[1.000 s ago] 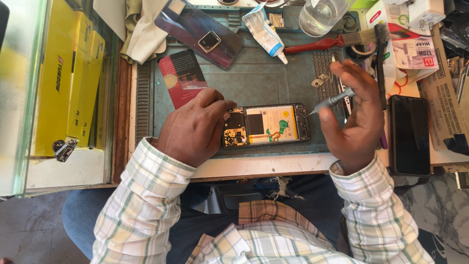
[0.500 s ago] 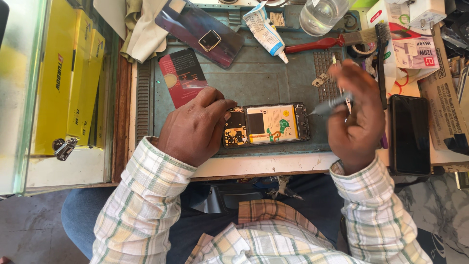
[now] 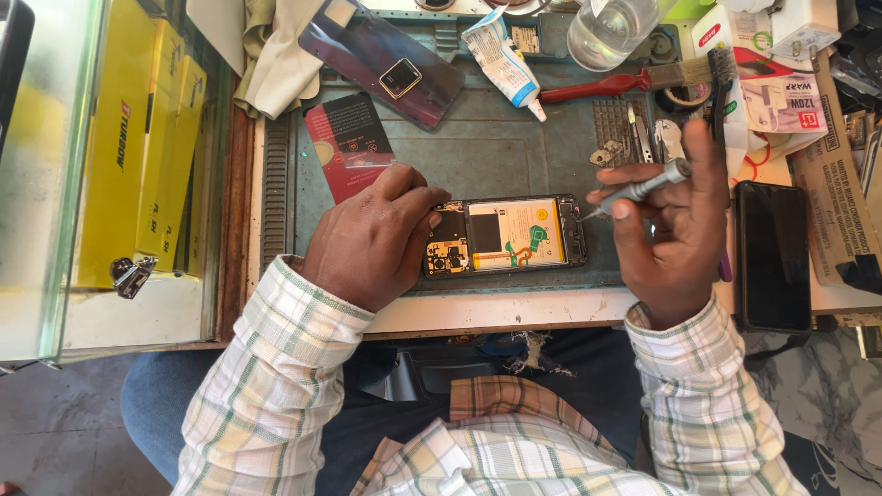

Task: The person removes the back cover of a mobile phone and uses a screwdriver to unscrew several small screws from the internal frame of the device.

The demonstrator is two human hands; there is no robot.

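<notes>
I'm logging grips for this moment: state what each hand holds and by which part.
The right hand holds a slim grey screwdriver by its handle, tip at the opened phone. The left hand grips nothing; its fingers press on the phone's left end.

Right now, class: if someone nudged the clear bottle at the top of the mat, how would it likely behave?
The clear bottle looks round and see-through, so it probably rolls if tipped. Liquid seems to sit inside, so it likely feels fairly heavy. Its smooth wall may be slippery.

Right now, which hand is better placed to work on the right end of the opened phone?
Right. The right hand holds the screwdriver, tip at the phone's right end; the left hand steadies its left end.
</notes>
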